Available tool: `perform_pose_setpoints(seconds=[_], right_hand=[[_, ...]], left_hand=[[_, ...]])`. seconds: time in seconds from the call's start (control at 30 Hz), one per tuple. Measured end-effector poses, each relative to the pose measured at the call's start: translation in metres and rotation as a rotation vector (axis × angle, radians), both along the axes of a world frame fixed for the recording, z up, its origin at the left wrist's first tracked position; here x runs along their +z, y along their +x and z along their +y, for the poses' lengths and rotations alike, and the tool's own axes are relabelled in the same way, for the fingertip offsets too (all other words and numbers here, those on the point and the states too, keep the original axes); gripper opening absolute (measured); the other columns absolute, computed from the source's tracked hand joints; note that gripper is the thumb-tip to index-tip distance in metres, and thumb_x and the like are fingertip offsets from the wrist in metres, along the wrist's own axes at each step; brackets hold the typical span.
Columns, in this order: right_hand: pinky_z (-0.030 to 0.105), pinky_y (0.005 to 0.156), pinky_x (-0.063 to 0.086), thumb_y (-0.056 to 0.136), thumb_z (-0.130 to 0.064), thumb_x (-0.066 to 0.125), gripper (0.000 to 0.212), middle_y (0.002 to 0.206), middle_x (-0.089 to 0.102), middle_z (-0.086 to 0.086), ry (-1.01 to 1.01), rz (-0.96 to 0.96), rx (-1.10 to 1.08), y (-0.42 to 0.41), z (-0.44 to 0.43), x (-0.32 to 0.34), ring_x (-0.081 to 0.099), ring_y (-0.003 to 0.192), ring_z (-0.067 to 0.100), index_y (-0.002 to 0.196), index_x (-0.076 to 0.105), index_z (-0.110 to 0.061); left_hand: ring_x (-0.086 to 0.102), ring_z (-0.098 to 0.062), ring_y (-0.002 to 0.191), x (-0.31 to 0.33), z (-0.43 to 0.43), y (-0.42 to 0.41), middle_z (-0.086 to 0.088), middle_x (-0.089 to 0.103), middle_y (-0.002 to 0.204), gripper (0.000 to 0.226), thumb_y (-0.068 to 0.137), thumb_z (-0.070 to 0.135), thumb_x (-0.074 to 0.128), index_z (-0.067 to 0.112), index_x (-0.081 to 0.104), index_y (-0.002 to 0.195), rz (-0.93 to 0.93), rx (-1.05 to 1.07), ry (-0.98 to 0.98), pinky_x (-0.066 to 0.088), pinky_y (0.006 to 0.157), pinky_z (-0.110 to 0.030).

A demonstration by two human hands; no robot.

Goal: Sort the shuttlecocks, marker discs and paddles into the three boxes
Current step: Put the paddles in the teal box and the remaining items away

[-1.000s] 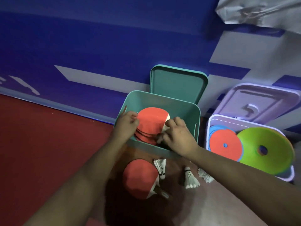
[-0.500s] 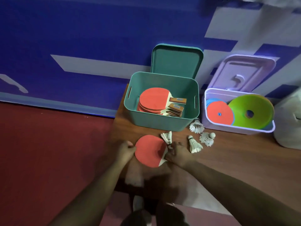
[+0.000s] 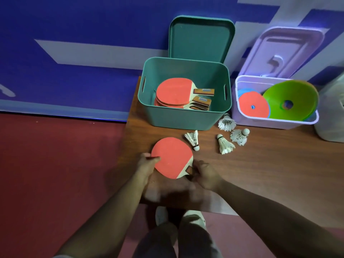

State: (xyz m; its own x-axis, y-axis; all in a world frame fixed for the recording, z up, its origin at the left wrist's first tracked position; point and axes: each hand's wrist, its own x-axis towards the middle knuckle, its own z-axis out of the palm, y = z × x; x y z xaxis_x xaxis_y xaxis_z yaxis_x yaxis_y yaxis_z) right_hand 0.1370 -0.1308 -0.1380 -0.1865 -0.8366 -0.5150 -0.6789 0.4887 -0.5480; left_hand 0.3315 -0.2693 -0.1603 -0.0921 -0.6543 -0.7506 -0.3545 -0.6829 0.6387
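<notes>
Head view: over the wooden surface (image 3: 270,164), the left hand (image 3: 147,164) and right hand (image 3: 204,174) have drawn back from the teal box (image 3: 184,118) with its stack of paddles (image 3: 173,92), while the lilac box (image 3: 270,122) beside it holds the marker discs (image 3: 253,106). They now take the last loose paddle (image 3: 172,157) near the front edge, the left pinching the blade's rim and the right curled at the handle, probably gripping it though the hold is partly hidden. Paddles look nearly done; four shuttlecocks (image 3: 225,144) lie unsorted between that paddle and the boxes.
</notes>
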Motion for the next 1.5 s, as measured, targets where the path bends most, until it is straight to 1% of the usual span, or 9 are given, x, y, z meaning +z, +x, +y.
perform_pose_setpoints(seconds=[0.13, 0.27, 0.5, 0.73, 0.93, 1.03, 1.17, 1.4, 1.5], right_hand=[[0.029, 0.074, 0.041, 0.078, -0.016, 0.067, 0.016, 0.093, 0.057, -0.004, -0.035, -0.122, 0.057, 0.004, -0.006, 0.024, 0.054, 0.084, 0.014, 0.09, 0.058, -0.022], [0.03, 0.073, 0.048, 0.089, -0.046, 0.062, 0.027, 0.092, 0.068, -0.003, 0.001, -0.119, -0.045, -0.006, -0.037, 0.042, 0.063, 0.085, 0.017, 0.099, 0.065, -0.021], [0.033, 0.082, 0.046, 0.082, -0.051, 0.068, 0.062, 0.117, 0.06, 0.017, 0.087, 0.143, -0.37, -0.041, -0.095, -0.016, 0.061, 0.102, 0.032, 0.12, 0.056, -0.003], [0.026, 0.072, 0.04, 0.079, -0.034, 0.07, 0.035, 0.101, 0.067, 0.01, 0.126, 0.115, -0.262, -0.051, -0.102, -0.042, 0.064, 0.095, 0.028, 0.104, 0.063, -0.01], [0.042, 0.075, 0.051, 0.09, -0.02, 0.068, 0.016, 0.075, 0.066, 0.008, 0.042, -0.512, -0.294, -0.047, -0.076, 0.045, 0.063, 0.071, 0.024, 0.097, 0.061, -0.007], [0.043, 0.077, 0.056, 0.094, -0.021, 0.064, 0.023, 0.083, 0.068, 0.01, 0.015, -0.633, -0.337, -0.05, -0.066, 0.098, 0.07, 0.079, 0.031, 0.111, 0.056, -0.008], [0.04, 0.065, 0.058, 0.097, -0.023, 0.059, 0.024, 0.085, 0.067, 0.017, -0.137, -0.759, -0.439, -0.059, -0.066, 0.156, 0.07, 0.08, 0.04, 0.114, 0.052, -0.008], [0.036, 0.073, 0.05, 0.098, -0.026, 0.055, 0.02, 0.088, 0.061, 0.003, -0.581, -0.237, -0.545, -0.089, -0.109, 0.188, 0.062, 0.076, 0.017, 0.104, 0.044, -0.01], [0.041, 0.074, 0.048, 0.097, -0.027, 0.053, 0.024, 0.088, 0.062, 0.01, -0.578, -0.026, -0.45, -0.1, -0.13, 0.175, 0.062, 0.083, 0.029, 0.1, 0.038, -0.008]], left_hand=[[0.059, -0.03, 0.114, 0.023, -0.007, 0.019, -0.008, 0.061, 0.124, 0.039, 0.091, 0.001, 0.057, 0.019, 0.051, 0.125, 0.331, 0.162, 0.078, 0.051, 0.089, -0.049], [0.061, -0.026, 0.107, 0.034, -0.023, 0.032, -0.007, 0.064, 0.121, 0.034, 0.092, 0.002, 0.057, 0.019, 0.058, 0.122, 0.281, 0.208, -0.01, 0.053, 0.076, -0.038], [0.063, -0.019, 0.092, 0.034, -0.032, 0.026, 0.003, 0.068, 0.1, 0.028, 0.089, 0.001, 0.06, 0.024, 0.065, 0.105, 0.234, 0.197, -0.069, 0.054, 0.071, -0.035], [0.061, -0.015, 0.081, 0.036, -0.038, 0.017, 0.007, 0.066, 0.091, 0.026, 0.086, 0.0, 0.062, 0.024, 0.064, 0.094, 0.204, 0.169, -0.165, 0.051, 0.065, -0.029], [0.059, -0.017, 0.083, 0.087, -0.052, 0.006, 0.006, 0.066, 0.087, 0.027, 0.078, 0.002, 0.066, 0.026, 0.066, 0.089, 0.231, 0.016, -0.235, 0.043, 0.07, -0.031], [0.06, -0.018, 0.086, 0.132, -0.067, 0.003, 0.006, 0.068, 0.087, 0.031, 0.064, 0.012, 0.067, 0.025, 0.066, 0.092, 0.329, -0.08, -0.242, 0.044, 0.073, -0.033], [0.06, -0.027, 0.098, 0.171, -0.09, -0.011, -0.008, 0.067, 0.103, 0.027, 0.084, -0.004, 0.058, 0.018, 0.063, 0.099, 0.481, -0.084, -0.283, 0.049, 0.08, -0.038], [0.061, -0.031, 0.111, 0.187, -0.117, -0.065, -0.019, 0.061, 0.122, 0.02, 0.093, -0.01, 0.048, 0.007, 0.053, 0.104, 0.626, 0.139, -0.212, 0.055, 0.084, -0.047], [0.059, -0.034, 0.115, 0.173, -0.129, -0.091, -0.019, 0.058, 0.125, 0.034, 0.093, -0.014, 0.045, 0.0, 0.045, 0.124, 0.644, 0.194, -0.153, 0.051, 0.091, -0.054]])
